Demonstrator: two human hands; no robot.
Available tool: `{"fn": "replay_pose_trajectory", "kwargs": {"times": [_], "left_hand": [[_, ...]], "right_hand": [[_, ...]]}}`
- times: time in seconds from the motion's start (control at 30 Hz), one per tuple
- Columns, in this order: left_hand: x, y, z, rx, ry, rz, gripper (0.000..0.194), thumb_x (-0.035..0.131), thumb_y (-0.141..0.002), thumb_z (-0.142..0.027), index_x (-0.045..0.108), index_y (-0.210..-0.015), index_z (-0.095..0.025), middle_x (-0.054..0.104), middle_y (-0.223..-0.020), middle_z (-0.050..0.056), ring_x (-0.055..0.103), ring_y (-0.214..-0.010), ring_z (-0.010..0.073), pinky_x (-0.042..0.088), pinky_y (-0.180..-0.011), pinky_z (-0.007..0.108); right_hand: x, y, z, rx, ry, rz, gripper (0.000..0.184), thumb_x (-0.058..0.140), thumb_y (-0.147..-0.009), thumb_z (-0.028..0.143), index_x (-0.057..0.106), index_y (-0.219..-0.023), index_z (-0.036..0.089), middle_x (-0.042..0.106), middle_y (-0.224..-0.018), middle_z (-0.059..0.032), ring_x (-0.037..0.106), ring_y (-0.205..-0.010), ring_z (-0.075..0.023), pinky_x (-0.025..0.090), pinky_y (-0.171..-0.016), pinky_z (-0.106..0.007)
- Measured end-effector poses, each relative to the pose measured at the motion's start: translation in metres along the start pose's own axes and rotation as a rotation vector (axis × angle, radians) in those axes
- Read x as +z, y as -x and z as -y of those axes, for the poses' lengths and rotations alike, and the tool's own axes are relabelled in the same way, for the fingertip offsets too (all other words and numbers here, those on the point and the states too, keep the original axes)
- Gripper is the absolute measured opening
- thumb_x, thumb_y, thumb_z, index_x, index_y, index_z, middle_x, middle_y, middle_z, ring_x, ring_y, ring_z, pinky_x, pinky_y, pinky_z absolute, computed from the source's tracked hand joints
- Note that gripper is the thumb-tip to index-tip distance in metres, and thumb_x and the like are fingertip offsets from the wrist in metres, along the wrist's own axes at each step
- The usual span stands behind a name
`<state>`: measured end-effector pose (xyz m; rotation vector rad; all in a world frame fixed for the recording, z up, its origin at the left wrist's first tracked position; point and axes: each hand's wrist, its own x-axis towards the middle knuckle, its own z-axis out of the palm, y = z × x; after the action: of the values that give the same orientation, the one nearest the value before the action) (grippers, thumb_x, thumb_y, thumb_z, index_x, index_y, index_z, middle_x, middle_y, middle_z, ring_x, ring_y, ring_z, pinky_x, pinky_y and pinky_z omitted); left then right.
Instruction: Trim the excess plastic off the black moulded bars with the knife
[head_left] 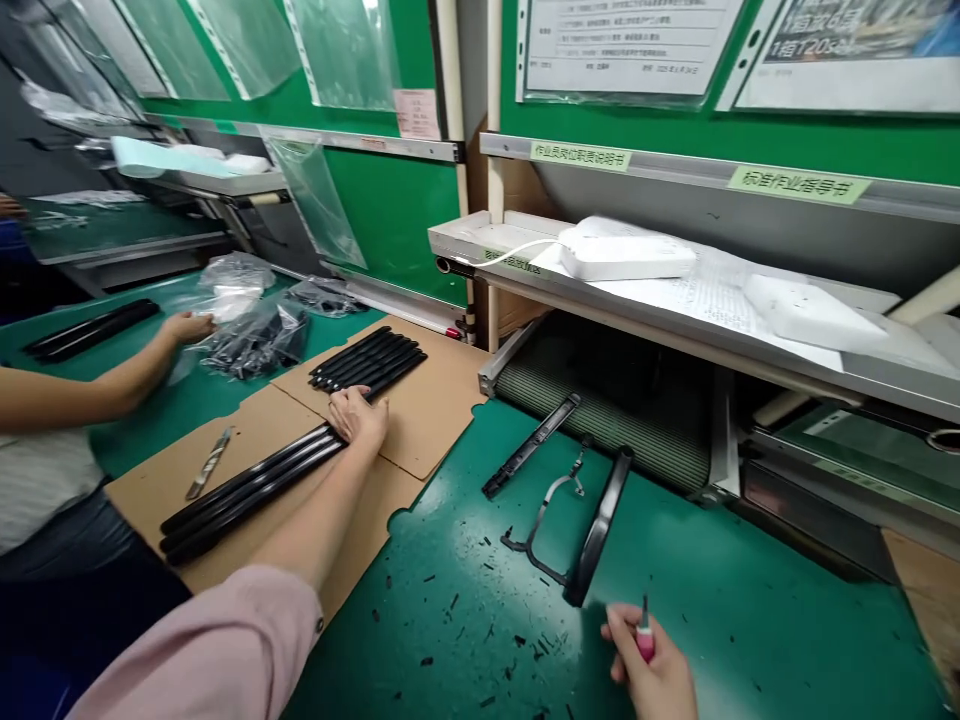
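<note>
Black strips (251, 490), stacked on cardboard (435, 400) at near left, are steadied by the flat, open left hand (358, 415); a pink-handled knife (644, 632) is gripped in the right hand (652, 670), ready at near right.

Table (750, 620): green, flecked with black shavings.
Cardboard sheet (435, 400): plain brown.
Long strips (247, 485): glossy black.
Tool handle (645, 640): pink.
Sleeve (217, 650): pale pink.
Wall board (390, 210): green.
Boxes (626, 255) on far shelf: white.
</note>
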<state>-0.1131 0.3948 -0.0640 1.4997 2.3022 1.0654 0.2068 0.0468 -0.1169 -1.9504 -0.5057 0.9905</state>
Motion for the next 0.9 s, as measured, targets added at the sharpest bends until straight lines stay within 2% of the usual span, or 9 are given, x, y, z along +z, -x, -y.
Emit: {"fn": "replay_pose_trajectory", "kwargs": {"times": [0.1, 0.17, 0.23, 0.37, 0.5, 0.57, 0.63, 0.77, 0.9], "left_hand": [[0.010, 0.070, -0.029, 0.217, 0.152, 0.268, 0.021, 0.055, -0.082, -0.027, 0.061, -0.100, -0.019, 0.058, -0.108, 0.008, 0.060, -0.092, 0.0223, 0.048, -0.089, 0.038], [0.013, 0.128, -0.045, 0.353, 0.243, 0.480, 0.016, 0.062, -0.078, -0.033, 0.068, -0.090, -0.024, 0.064, -0.094, 0.003, 0.062, -0.083, 0.0193, 0.052, -0.080, 0.031], [0.012, 0.181, -0.056, 0.470, 0.412, 0.736, 0.017, 0.062, -0.080, -0.032, 0.070, -0.094, -0.026, 0.066, -0.093, 0.004, 0.063, -0.082, 0.0192, 0.052, -0.075, 0.030], [0.003, 0.246, -0.067, 0.331, 0.621, 0.929, 0.018, 0.060, -0.084, -0.033, 0.068, -0.098, -0.024, 0.067, -0.098, 0.009, 0.063, -0.083, 0.0202, 0.052, -0.076, 0.033], [-0.005, 0.277, -0.075, 0.146, 0.807, 1.189, 0.034, 0.060, -0.086, -0.040, 0.059, -0.114, -0.022, 0.067, -0.106, 0.011, 0.064, -0.095, 0.0211, 0.052, -0.083, 0.034], [-0.008, 0.288, -0.085, 0.047, 0.920, 1.284, 0.037, 0.059, -0.086, -0.043, 0.053, -0.116, -0.021, 0.067, -0.095, 0.008, 0.066, -0.083, 0.0179, 0.053, -0.074, 0.031], [-0.015, 0.292, -0.097, -0.027, 0.985, 1.232, 0.034, 0.057, -0.087, -0.045, 0.051, -0.109, -0.021, 0.062, -0.079, 0.001, 0.060, -0.061, 0.0124, 0.050, -0.058, 0.025], [-0.043, 0.270, -0.114, 0.052, 0.944, 0.866, 0.031, 0.058, -0.086, -0.048, 0.050, -0.101, -0.023, 0.049, -0.065, -0.006, 0.045, -0.043, 0.0077, 0.038, -0.042, 0.019], [-0.072, 0.237, -0.094, 0.197, 0.784, 0.485, 0.029, 0.060, -0.084, -0.047, 0.054, -0.102, -0.025, 0.049, -0.061, -0.006, 0.045, -0.044, 0.0101, 0.035, -0.046, 0.022]], "right_hand": [[0.010, -0.026, 0.019, -0.035, 0.128, -0.052, 0.065, 0.066, -0.066, 0.070, 0.063, -0.108, 0.021, 0.069, -0.072, -0.0016, 0.061, -0.052, -0.0183, 0.044, -0.052, -0.027], [0.020, -0.040, 0.029, -0.066, 0.108, -0.073, 0.069, 0.070, -0.061, 0.067, 0.061, -0.112, 0.020, 0.068, -0.072, -0.0009, 0.060, -0.049, -0.0180, 0.042, -0.049, -0.027], [0.030, -0.050, 0.035, -0.094, 0.066, -0.063, 0.070, 0.072, -0.058, 0.066, 0.061, -0.106, 0.017, 0.062, -0.062, 0.0018, 0.053, -0.043, -0.0158, 0.040, -0.046, -0.027], [0.034, -0.049, 0.038, -0.171, -0.028, 0.028, 0.063, 0.067, -0.061, 0.069, 0.061, -0.091, 0.013, 0.042, -0.047, 0.0084, 0.038, -0.039, -0.0108, 0.034, -0.041, -0.025], [0.027, -0.017, 0.040, -0.234, -0.045, 0.102, 0.063, 0.071, -0.064, 0.063, 0.066, -0.099, 0.011, 0.052, -0.055, 0.0048, 0.036, -0.044, -0.0093, 0.034, -0.042, -0.023], [0.023, 0.003, 0.042, -0.263, 0.004, 0.126, 0.059, 0.074, -0.065, 0.059, 0.070, -0.102, 0.013, 0.055, -0.056, 0.0032, 0.037, -0.046, -0.0096, 0.035, -0.043, -0.022], [0.016, 0.021, 0.045, -0.280, 0.034, 0.128, 0.056, 0.072, -0.069, 0.058, 0.072, -0.104, 0.014, 0.061, -0.063, 0.0003, 0.042, -0.049, -0.0101, 0.039, -0.046, -0.022], [-0.018, 0.043, 0.047, -0.203, -0.024, -0.025, 0.062, 0.069, -0.071, 0.063, 0.071, -0.110, 0.015, 0.067, -0.071, -0.0041, 0.051, -0.053, -0.0129, 0.043, -0.048, -0.023], [-0.049, 0.052, 0.041, -0.103, -0.031, -0.142, 0.065, 0.068, -0.069, 0.068, 0.071, -0.104, 0.014, 0.063, -0.064, -0.0042, 0.046, -0.047, -0.0129, 0.030, -0.036, -0.024]]}}
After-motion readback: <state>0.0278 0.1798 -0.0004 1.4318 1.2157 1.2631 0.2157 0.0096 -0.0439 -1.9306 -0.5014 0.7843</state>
